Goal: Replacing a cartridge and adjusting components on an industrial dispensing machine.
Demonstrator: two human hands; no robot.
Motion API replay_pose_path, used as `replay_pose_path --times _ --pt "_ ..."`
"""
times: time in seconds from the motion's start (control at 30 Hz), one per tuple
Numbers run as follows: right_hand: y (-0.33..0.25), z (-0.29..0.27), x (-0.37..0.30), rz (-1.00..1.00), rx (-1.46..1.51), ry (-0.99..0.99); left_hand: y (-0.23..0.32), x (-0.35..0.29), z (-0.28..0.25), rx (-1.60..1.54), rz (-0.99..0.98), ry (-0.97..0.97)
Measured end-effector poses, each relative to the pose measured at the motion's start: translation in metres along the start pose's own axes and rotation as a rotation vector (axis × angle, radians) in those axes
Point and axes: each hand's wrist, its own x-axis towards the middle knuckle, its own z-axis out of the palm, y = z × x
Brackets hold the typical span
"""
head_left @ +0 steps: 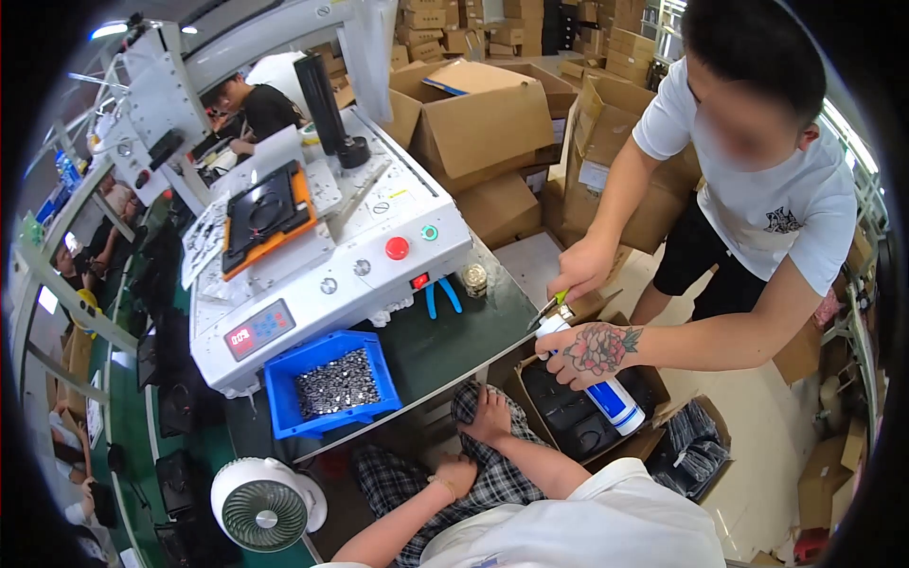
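Note:
My left hand (456, 475) lies on my lap against the plaid trousers (398, 473), its fingers curled in with nothing visible in them. My right hand (488, 417) rests on my raised knee, fingers stretched over the cloth and holding nothing. To the right, a co-worker in a white shirt leans in. One of that person's hands grips a white cylindrical container (614, 405) with a blue label. The other holds a tool with a yellow-green handle (561, 296) at the container's upper end.
A white bench machine (331, 256) carries an orange-edged fixture (270, 220). A blue bin (276, 402) of small metal parts, blue-handled pliers (443, 299) and a small jar (474, 278) are beside it. A white fan (265, 506) stands lower left. Cardboard boxes (488, 128) fill the back.

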Motion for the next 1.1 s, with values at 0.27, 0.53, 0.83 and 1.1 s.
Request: replay_pose_path --times 0.27,0.53,0.83,1.1 --pt "-0.017 -0.038 -0.038 0.2 -0.181 -0.406 0.021 -0.097 -0.002 -0.038 0.132 0.235" --pt "-0.016 -0.025 -0.034 0.223 -0.221 -0.298 0.017 -0.1 0.003 0.038 0.082 0.373" --pt "-0.041 0.0 -0.018 0.291 -0.101 -0.206 0.0 -0.116 -0.016 -0.144 0.077 0.355" --pt "-0.028 0.013 -0.007 0.257 -0.145 -0.023 -0.014 -0.127 -0.032 -0.189 -0.012 0.324"
